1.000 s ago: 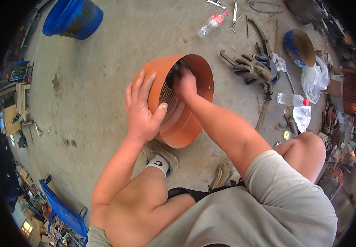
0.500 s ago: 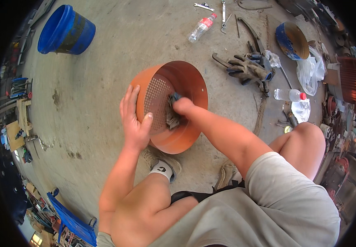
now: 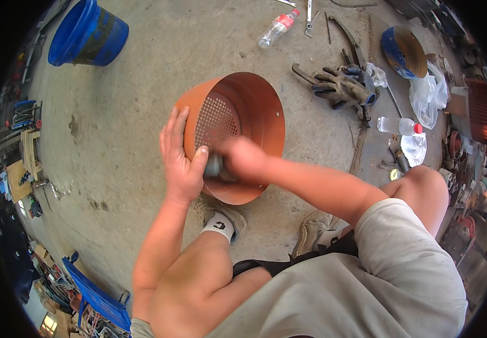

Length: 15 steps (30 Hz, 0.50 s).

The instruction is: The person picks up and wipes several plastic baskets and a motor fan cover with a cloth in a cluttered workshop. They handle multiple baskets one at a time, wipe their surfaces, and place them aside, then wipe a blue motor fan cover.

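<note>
An orange round sieve-like drum (image 3: pixel 269 121), its open side facing up and right, stands tilted on the concrete floor. Square holes pierce its bottom. My left hand (image 3: pixel 180 163) grips its left side, fingers along the outer wall and thumb toward the lower edge. Inside the drum is my right hand (image 3: pixel 246 161), smeared by motion, closed on a dark grey rag (image 3: pixel 215 167) near the lower left of the bottom. Part of the rag is hidden by the right hand.
A blue bucket (image 3: pixel 105 39) stands far left. At the right lie work gloves (image 3: pixel 342 89), a curved metal tool (image 3: pixel 347 39), plastic bottles (image 3: pixel 277 29), a blue-rimmed round pan (image 3: pixel 392 53) and plastic bags (image 3: pixel 426 96). A blue chair-like item (image 3: pixel 100 298) is at lower left.
My right hand has moved the rag down and left inside the drum, toward my left thumb. My left hand keeps its hold. The view has shifted slightly.
</note>
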Tool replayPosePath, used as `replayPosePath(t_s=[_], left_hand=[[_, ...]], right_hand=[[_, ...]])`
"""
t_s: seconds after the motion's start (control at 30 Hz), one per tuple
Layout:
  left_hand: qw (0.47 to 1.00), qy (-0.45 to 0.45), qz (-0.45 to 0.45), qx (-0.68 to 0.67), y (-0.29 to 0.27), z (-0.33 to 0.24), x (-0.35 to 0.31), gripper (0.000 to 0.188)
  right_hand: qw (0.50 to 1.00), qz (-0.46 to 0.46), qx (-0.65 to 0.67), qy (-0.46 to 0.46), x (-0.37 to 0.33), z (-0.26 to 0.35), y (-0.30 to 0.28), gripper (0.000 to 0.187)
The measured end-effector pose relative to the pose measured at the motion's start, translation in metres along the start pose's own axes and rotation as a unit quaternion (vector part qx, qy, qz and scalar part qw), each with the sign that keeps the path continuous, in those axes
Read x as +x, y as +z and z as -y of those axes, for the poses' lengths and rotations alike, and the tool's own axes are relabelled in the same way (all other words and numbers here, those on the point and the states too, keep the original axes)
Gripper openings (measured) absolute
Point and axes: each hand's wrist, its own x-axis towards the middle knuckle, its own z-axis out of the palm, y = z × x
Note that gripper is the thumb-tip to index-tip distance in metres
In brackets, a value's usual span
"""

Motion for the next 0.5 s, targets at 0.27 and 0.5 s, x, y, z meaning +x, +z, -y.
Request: replayPosePath(t_s=[0.27, 0.5], left_hand=[[1.0, 0.001, 0.002, 0.008, 0.001, -0.001, -0.004, 0.078], [0.999, -0.008, -0.01, -0.033, -0.003, 0.01, -0.011, 0.079]], right_hand=[[0.969, -0.239, -0.065, 0.019, 0.068, -0.017, 0.028, 0.031], [0.906, 0.343, -0.231, 0.09, 0.015, -0.017, -0.019, 0.023]])
